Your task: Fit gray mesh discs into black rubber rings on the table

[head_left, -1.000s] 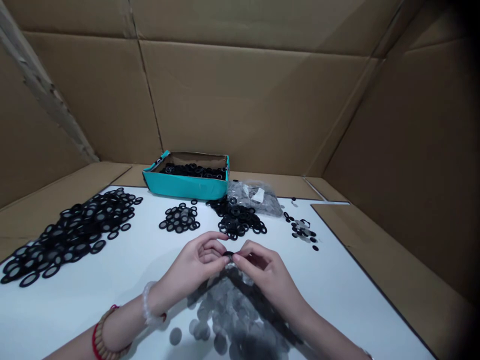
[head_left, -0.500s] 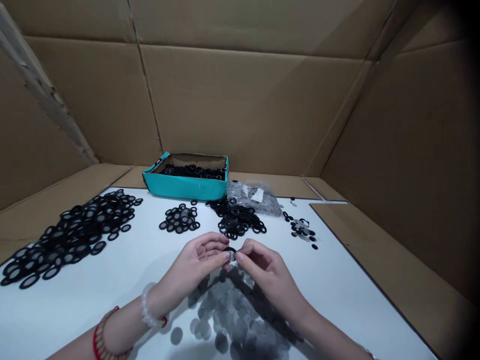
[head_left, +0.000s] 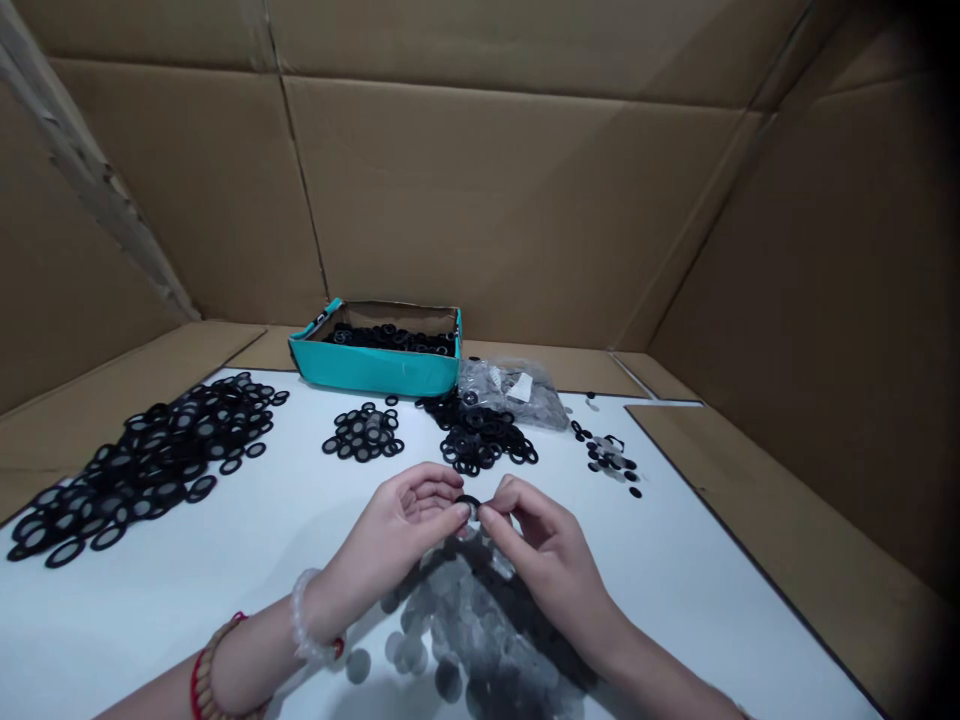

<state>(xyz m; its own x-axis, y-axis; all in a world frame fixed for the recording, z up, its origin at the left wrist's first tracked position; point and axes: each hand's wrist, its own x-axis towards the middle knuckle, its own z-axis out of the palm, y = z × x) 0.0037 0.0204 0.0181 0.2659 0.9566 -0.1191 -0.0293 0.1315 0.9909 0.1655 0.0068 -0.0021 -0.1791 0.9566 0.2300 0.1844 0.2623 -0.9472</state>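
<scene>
Between my two hands is a small black ring [head_left: 469,499], partly covered by the fingertips. My left hand [head_left: 420,510] pinches its left side between thumb and fingers, the other fingers curled behind. On the opposite side, my right hand [head_left: 534,530] grips the edge with thumb and forefinger. Below the hands lies a loose heap of thin grey discs [head_left: 480,625], partly hidden by my right hand and forearm. Beyond the hands sits a pile of black rings [head_left: 487,440].
A teal box [head_left: 379,370] of black rings stands at the back, beside a clear plastic bag [head_left: 514,392]. A long heap of rings with grey centres [head_left: 157,460] covers the left; a smaller pile [head_left: 364,432] lies mid-table. Scattered pieces [head_left: 611,457] lie right. Cardboard walls [head_left: 510,200] surround the table.
The whole view has shifted slightly, with things appearing a little further right. Both hands keep their pinch on the ring, with only small finger movement.
</scene>
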